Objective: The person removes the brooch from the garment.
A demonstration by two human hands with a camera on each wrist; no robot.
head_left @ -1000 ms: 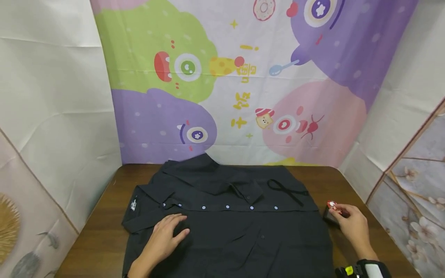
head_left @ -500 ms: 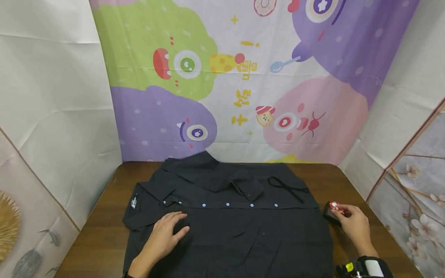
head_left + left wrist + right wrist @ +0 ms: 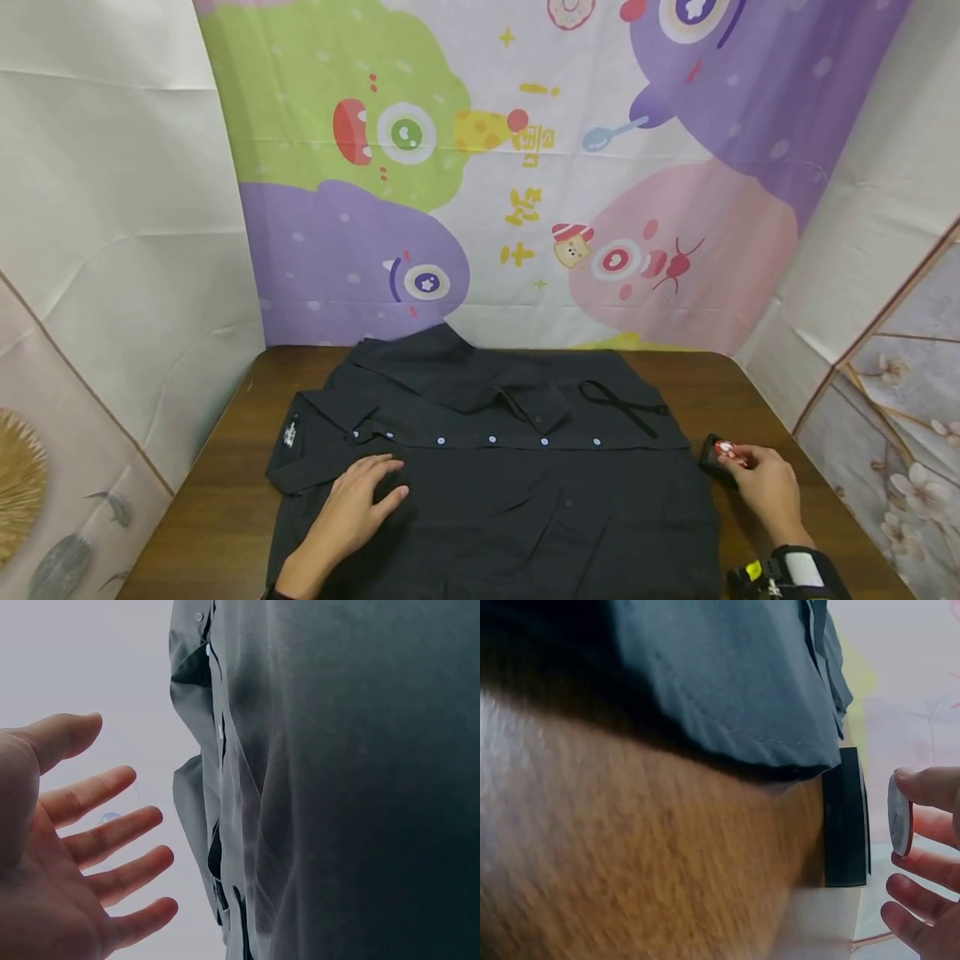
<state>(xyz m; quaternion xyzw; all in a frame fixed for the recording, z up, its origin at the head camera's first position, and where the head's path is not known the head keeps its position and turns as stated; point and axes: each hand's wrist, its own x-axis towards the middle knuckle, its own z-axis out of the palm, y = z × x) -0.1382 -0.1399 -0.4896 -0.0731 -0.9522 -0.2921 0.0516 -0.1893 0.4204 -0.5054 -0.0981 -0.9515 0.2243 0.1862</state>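
A dark button-up shirt (image 3: 487,492) lies spread on the table, with a row of pale buttons across it. My left hand (image 3: 348,504) is over its left part, fingers extended and holding nothing; in the left wrist view the fingers look apart from the cloth. To the right of the shirt, my right hand (image 3: 768,490) pinches a small round red-and-white badge (image 3: 727,450) between thumb and fingers. Its pale back shows in the right wrist view, apart from the black box (image 3: 844,817) standing on the table beside the shirt's edge.
The brown wooden table (image 3: 217,508) has a rounded far edge against a cartoon-printed curtain (image 3: 517,308). A thin black cord (image 3: 618,408) lies on the shirt's upper right. The shirt's folded left sleeve carries a small white mark (image 3: 290,434).
My right hand has drawn the badge slightly rightward and toward me relative to the black box, exposing more of the box. The left hand and shirt look still; the head view has shifted slightly.
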